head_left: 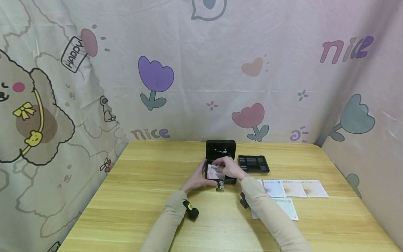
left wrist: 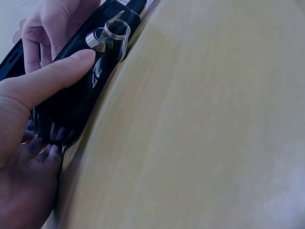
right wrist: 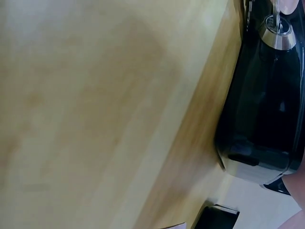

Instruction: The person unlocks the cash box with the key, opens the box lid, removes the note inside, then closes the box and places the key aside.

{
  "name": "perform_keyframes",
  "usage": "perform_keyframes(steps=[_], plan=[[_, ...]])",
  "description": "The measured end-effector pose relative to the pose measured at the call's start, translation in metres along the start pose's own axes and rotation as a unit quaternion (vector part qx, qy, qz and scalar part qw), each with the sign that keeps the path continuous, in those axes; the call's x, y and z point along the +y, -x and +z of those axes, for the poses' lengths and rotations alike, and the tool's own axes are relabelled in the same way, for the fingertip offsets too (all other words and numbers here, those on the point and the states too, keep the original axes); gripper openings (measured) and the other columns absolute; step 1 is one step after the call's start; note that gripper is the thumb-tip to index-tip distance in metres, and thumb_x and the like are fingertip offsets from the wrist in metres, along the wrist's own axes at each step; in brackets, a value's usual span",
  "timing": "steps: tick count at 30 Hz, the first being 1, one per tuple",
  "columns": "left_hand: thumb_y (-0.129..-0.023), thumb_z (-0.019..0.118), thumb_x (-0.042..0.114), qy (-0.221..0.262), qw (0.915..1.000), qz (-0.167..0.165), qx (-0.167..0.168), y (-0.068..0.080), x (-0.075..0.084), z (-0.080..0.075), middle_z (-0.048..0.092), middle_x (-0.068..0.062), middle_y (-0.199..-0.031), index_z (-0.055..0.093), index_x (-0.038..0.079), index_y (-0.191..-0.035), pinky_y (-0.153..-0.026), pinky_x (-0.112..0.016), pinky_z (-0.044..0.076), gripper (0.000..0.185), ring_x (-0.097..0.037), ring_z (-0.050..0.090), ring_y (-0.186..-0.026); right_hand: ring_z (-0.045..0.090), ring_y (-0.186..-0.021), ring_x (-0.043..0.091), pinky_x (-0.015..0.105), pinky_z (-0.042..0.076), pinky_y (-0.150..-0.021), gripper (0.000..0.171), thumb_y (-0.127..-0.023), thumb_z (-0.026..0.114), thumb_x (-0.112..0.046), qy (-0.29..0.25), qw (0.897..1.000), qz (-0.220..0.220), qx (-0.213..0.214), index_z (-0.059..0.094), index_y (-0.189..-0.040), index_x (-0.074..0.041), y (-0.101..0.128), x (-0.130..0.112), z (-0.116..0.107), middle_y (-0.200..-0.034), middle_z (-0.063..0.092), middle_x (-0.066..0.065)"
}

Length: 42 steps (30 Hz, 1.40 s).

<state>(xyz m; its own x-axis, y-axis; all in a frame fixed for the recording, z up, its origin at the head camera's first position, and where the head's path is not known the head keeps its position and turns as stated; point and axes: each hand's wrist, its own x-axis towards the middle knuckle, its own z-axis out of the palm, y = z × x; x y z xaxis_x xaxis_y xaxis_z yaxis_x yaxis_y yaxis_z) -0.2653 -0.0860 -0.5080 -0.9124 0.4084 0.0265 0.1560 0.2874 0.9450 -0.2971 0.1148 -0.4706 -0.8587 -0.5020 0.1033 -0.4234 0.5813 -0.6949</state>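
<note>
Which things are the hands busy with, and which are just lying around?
Busy with:
black box, open
paper slip, held over it by left hand and right hand
key in its lock

Lying around:
black tray
cards
wooden table

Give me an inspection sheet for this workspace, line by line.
Surface: wooden table.
Job's things: black cash box, lid up, key in its front lock; pinkish note over it.
Clutter: black tray right of box; cards in a row beside the right sleeve.
Grippers: left hand holds the box's left end; right hand pinches the note.
Cables: nothing seen.
Surroundings: cartoon-print curtain on three sides.
</note>
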Motion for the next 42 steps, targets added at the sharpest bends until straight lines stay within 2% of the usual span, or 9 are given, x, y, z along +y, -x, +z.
perform_keyframes(steps=[9, 12, 19, 26, 31, 37, 42], plan=[[-0.075, 0.089, 0.019, 0.007, 1.0000, -0.001, 0.000, 0.000, 0.000, 0.001, 0.002, -0.024, -0.169, -0.001, 0.000, -0.161, -0.128, -0.053, 0.017, 0.126, -0.041, 0.016, -0.156, 0.068, -0.104, 0.024, 0.045, 0.058, -0.093, 0.029, -0.087, 0.069, 0.005, -0.016, 0.999, -0.008, 0.038, 0.075, -0.113, -0.005, 0.002, -0.005, 0.001, -0.117, 0.074, 0.012], [-0.076, 0.089, 0.020, 0.005, 1.0000, -0.006, 0.000, 0.000, 0.000, 0.001, 0.002, -0.024, -0.169, -0.001, 0.001, -0.161, -0.128, -0.053, 0.017, 0.126, -0.041, 0.015, -0.156, 0.069, -0.100, 0.024, 0.044, 0.059, -0.091, 0.028, -0.086, 0.069, 0.006, -0.020, 0.999, -0.018, 0.046, 0.075, -0.111, -0.005, 0.003, -0.006, 0.001, -0.114, 0.075, 0.013], [-0.076, 0.089, 0.021, -0.002, 0.9999, -0.010, 0.003, 0.000, 0.000, 0.000, 0.001, -0.023, -0.169, -0.001, 0.002, -0.161, -0.128, -0.053, 0.019, 0.125, -0.040, 0.015, -0.156, 0.066, -0.092, 0.017, 0.035, 0.058, -0.083, 0.028, -0.087, 0.067, 0.007, -0.019, 0.998, -0.014, 0.059, 0.076, -0.110, -0.006, 0.005, -0.009, -0.001, -0.116, 0.074, 0.013], [-0.076, 0.089, 0.021, -0.001, 0.9999, -0.012, -0.001, 0.000, 0.000, 0.000, 0.001, -0.023, -0.169, -0.002, 0.002, -0.161, -0.128, -0.052, 0.019, 0.126, -0.040, 0.015, -0.156, 0.067, -0.101, 0.023, 0.039, 0.059, -0.085, 0.026, -0.089, 0.066, 0.006, -0.019, 0.997, -0.011, 0.075, 0.076, -0.109, -0.007, 0.007, -0.011, -0.002, -0.118, 0.074, 0.013], [-0.077, 0.089, 0.022, -0.009, 0.9999, -0.010, -0.001, -0.002, -0.002, 0.001, 0.002, -0.020, -0.170, -0.002, 0.003, -0.162, -0.128, -0.052, 0.019, 0.125, -0.038, 0.014, -0.157, 0.070, -0.104, 0.026, 0.040, 0.060, -0.085, 0.022, -0.089, 0.068, 0.004, -0.030, 0.994, -0.019, 0.108, 0.077, -0.107, -0.005, 0.010, -0.013, -0.006, -0.113, 0.076, 0.013], [-0.077, 0.088, 0.018, -0.007, 1.0000, -0.003, 0.003, -0.003, -0.004, 0.002, 0.005, -0.020, -0.170, -0.001, 0.003, -0.162, -0.128, -0.053, 0.021, 0.124, -0.040, 0.017, -0.156, 0.066, -0.086, 0.019, 0.025, 0.055, -0.070, 0.018, -0.089, 0.070, 0.002, -0.036, 0.988, -0.031, 0.144, 0.077, -0.104, -0.006, 0.017, -0.015, -0.013, -0.107, 0.077, 0.013], [-0.075, 0.089, 0.014, 0.002, 1.0000, -0.002, 0.003, -0.002, -0.002, 0.002, 0.007, -0.021, -0.170, 0.000, 0.002, -0.161, -0.128, -0.053, 0.020, 0.124, -0.040, 0.018, -0.156, 0.067, -0.090, 0.021, 0.023, 0.054, -0.073, 0.019, -0.091, 0.070, -0.001, -0.059, 0.985, -0.029, 0.162, 0.077, -0.107, -0.007, 0.026, -0.018, -0.021, -0.112, 0.076, 0.014]])
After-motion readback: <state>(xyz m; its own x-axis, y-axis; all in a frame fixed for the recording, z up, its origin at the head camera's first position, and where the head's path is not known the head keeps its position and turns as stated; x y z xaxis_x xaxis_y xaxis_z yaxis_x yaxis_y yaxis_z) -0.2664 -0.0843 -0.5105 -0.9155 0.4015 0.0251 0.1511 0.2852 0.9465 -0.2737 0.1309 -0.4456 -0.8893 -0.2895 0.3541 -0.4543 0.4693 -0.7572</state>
